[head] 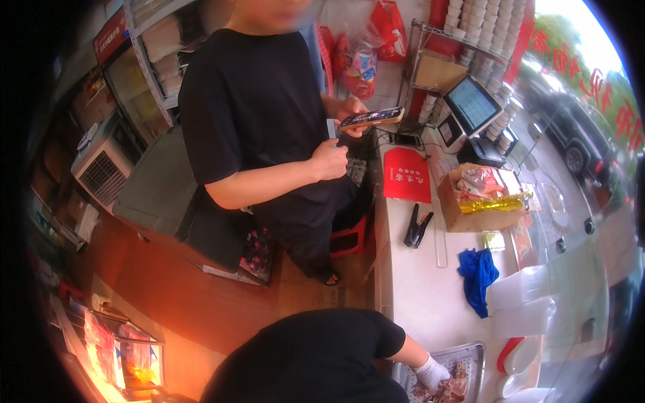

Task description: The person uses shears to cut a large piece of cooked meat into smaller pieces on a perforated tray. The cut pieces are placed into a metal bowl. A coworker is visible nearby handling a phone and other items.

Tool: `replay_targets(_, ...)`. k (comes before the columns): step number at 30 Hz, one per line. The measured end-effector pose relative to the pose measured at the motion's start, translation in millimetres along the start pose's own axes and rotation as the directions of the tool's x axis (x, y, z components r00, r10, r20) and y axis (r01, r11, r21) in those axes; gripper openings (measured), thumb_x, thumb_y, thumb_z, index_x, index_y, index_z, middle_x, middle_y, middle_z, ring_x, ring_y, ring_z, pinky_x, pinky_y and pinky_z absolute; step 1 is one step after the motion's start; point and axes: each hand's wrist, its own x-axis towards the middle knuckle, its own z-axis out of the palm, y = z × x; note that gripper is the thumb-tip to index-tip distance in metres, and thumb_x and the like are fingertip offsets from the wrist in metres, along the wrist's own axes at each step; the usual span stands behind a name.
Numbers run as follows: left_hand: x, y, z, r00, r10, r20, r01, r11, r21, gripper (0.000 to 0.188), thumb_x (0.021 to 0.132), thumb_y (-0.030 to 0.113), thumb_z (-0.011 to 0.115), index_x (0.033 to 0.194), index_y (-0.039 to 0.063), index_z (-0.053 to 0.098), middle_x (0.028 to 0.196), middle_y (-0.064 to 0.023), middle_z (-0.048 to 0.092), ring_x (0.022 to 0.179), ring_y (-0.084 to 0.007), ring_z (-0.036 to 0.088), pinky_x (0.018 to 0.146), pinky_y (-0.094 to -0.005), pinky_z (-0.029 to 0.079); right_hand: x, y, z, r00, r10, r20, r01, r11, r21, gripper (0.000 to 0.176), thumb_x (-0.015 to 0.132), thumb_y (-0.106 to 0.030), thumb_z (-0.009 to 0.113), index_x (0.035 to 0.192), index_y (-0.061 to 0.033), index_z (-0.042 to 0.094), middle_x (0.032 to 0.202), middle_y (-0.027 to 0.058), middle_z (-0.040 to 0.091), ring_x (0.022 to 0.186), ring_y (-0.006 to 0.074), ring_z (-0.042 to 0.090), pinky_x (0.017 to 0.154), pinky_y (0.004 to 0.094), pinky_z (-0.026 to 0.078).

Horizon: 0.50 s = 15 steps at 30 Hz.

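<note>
My left hand (432, 374), in a white glove, reaches into a perforated metal tray (479, 360) at the bottom right. It touches pieces of brown meat (457, 389); whether its fingers are closed on one is unclear. My right hand is out of view. Farther up the white counter (418, 297) lie a blue cloth (476, 277), a black stapler (417, 229), a clear strip and a red printed paper bag (406, 175). Across from me, another person in black stands holding a phone (372, 119) in one hand and a grey object in the other.
An open cardboard box (456, 209) with packets stands by the window, near a touchscreen terminal (472, 106). White tubs (521, 317) line the counter's window side. A red stool (348, 237) is beside the other person. A lit warming case (138, 352) glows at lower left.
</note>
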Motion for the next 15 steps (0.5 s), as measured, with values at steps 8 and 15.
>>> replay_targets(8, -3.0, -5.2, 11.3, 0.994, -0.066, 0.089, 0.067, 0.998, -0.006, 0.027, 0.083, 0.014, 0.069, 0.108, 0.006, 0.068, 0.079, -0.0087, 0.067, 0.063, -0.0205, 0.061, 0.053, -0.0365, 0.049, -15.3, 29.4, 4.4, 0.996, 0.087, -0.017, -0.082, 0.978, 0.189, 0.039, 0.107, -0.009, 0.045, 0.145, -0.0014, 0.050, 0.134, 0.0102, 0.056, 0.111, 0.0193, 0.055, 0.097, 0.0294, 0.048)
replay_targets(15, 24.7, -46.7, 23.3, 0.976, -0.154, 0.153, 0.164, 0.985, -0.052, 0.030, 0.072, 0.006, 0.070, 0.101, 0.004, 0.064, 0.082, -0.0087, 0.067, 0.070, -0.0204, 0.062, 0.063, -0.0385, 0.052, -38.3, -1.8, 0.2, 0.979, -0.088, -0.184, 0.065, 0.990, -0.128, 0.037, 0.102, -0.019, 0.061, 0.128, 0.0054, 0.059, 0.115, 0.0202, 0.067, 0.100, 0.0291, 0.062, 0.089, 0.0379, 0.049)
